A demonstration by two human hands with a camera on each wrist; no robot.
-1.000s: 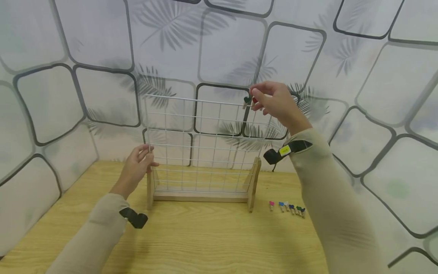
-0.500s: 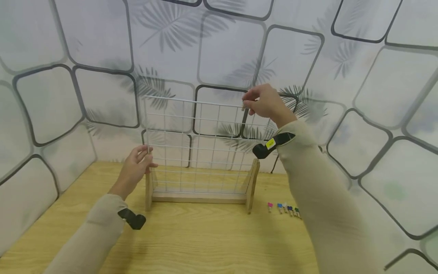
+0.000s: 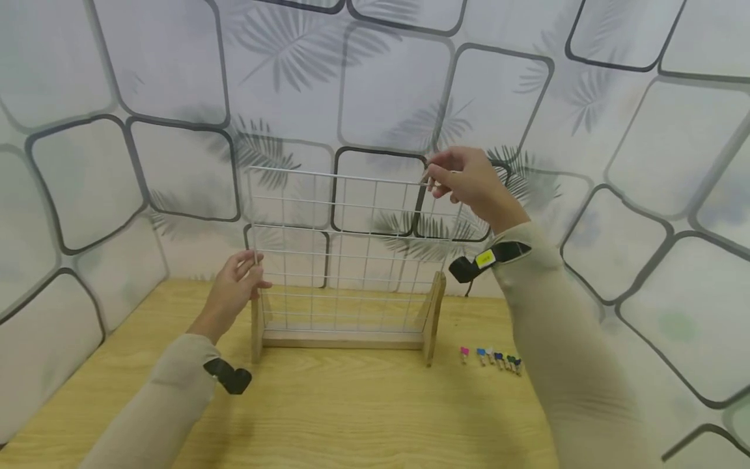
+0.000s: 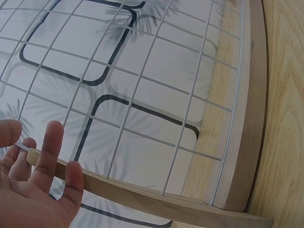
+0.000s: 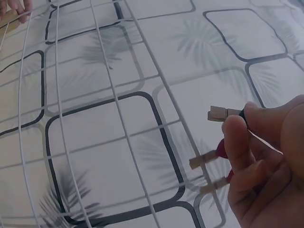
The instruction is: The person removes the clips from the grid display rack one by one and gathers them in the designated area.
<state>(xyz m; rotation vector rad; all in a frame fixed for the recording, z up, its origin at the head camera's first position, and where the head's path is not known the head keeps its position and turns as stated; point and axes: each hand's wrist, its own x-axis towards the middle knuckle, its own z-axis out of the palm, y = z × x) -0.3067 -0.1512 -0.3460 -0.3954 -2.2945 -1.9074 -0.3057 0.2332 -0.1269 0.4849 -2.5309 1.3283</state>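
A white wire grid rack (image 3: 342, 340) with a wooden base and side posts stands on the table. My left hand (image 3: 231, 293) holds its left edge, thumb and fingers around the wire just above the wooden post (image 4: 118, 189). At the top right corner, my right hand (image 3: 469, 184) pinches a small wooden clothespin (image 5: 218, 114) by its dark end. In the right wrist view that clothespin is apart from the top wire, its jaws pointing toward the grid. Below it, a red-topped clothespin (image 5: 203, 159) and a second red-topped clothespin (image 5: 216, 185) are clipped to the wire.
Right of the rack, several clothespins with coloured tops lie on the table (image 3: 346, 410), among them a pink one (image 3: 464, 352) and a blue one (image 3: 481, 352). Patterned cloth walls (image 3: 398, 85) enclose the table behind and at the sides.
My right hand went left along the top wire to the green-topped clothespin, then came back right with a clothespin between its fingers. The left hand stayed on the rack's edge.
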